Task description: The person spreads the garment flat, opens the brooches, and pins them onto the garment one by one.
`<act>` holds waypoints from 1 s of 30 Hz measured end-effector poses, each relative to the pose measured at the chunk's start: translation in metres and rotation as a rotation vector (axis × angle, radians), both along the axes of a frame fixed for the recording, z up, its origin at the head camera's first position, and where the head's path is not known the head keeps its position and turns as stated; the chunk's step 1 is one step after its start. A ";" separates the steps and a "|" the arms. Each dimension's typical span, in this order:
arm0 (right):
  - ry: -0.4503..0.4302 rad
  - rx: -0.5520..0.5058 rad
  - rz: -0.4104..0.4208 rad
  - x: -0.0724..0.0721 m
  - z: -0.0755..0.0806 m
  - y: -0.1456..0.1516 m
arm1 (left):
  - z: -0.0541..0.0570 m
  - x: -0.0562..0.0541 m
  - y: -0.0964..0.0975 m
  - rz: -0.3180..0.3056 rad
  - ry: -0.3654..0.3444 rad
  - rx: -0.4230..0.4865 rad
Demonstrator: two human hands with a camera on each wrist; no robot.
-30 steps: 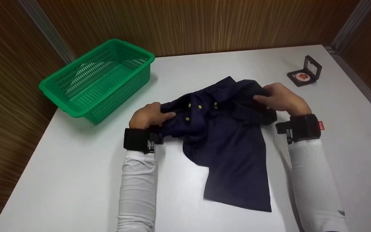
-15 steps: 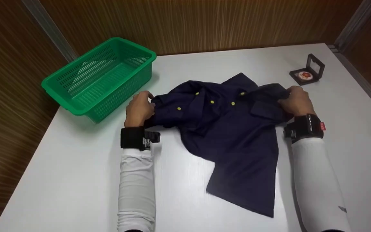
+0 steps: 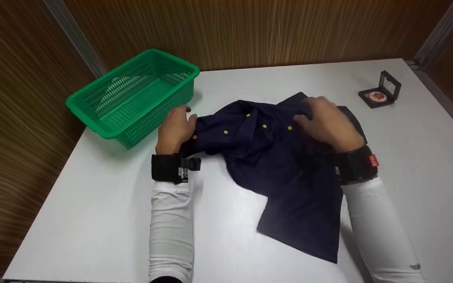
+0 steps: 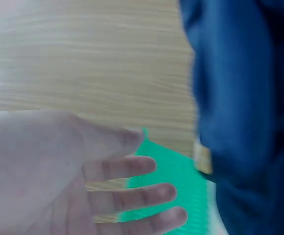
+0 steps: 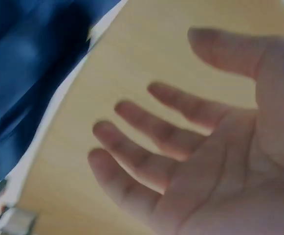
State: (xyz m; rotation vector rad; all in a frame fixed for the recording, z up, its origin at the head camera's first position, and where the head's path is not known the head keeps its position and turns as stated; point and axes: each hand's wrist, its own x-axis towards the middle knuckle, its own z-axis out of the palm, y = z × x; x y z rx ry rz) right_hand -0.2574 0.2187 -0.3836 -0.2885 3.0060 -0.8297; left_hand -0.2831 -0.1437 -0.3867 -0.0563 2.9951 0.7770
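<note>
A dark navy shirt (image 3: pixel 301 204) with yellow buttons lies rumpled on the white table, its lower part spread towards the front. By its left end is my left hand (image 3: pixel 174 129). The left wrist view shows that hand (image 4: pixel 58 171) with fingers extended and a gap between them and the blue cloth (image 4: pixel 239 98). My right hand (image 3: pixel 330 124) hovers over the shirt's upper right part and hides some of it. Seen from the right wrist, the palm and spread fingers of this hand (image 5: pixel 205 147) hold nothing, and the cloth (image 5: pixel 34 63) is apart from them.
A green slotted plastic basket (image 3: pixel 155 106) stands at the back left, close to my left hand. At the back right sits a small black case (image 3: pixel 380 98) with its lid raised and a round red-and-white piece inside. Wood-grain panels (image 3: pixel 250 35) border the table (image 3: pixel 92 220).
Both hands have pulled the shirt's upper part wider and let go of it. My right hand has then moved left over the shirt. The left hand stays near the left end.
</note>
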 end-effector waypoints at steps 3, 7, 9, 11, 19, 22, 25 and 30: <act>-0.007 0.084 0.107 0.016 -0.010 -0.035 | 0.004 0.013 0.004 -0.035 -0.002 0.013; -0.040 0.220 0.181 0.036 -0.036 -0.061 | 0.000 0.031 0.002 -0.102 -0.093 -0.002; -0.047 0.267 0.186 0.045 -0.049 -0.066 | -0.005 0.041 -0.001 -0.116 -0.128 -0.050; -0.033 0.297 0.186 0.054 -0.060 -0.066 | -0.010 0.050 -0.002 -0.139 -0.156 -0.115; 0.028 0.350 0.215 0.068 -0.080 -0.059 | -0.027 0.056 0.029 -0.308 -0.069 -0.308; 0.038 0.344 0.220 0.069 -0.082 -0.057 | -0.035 0.046 0.037 -0.286 0.028 -0.378; 0.030 0.355 0.211 0.072 -0.084 -0.053 | -0.047 0.038 0.039 -0.282 0.083 -0.469; -0.001 0.360 0.195 0.078 -0.084 -0.041 | -0.062 0.037 0.034 -0.330 0.187 -0.605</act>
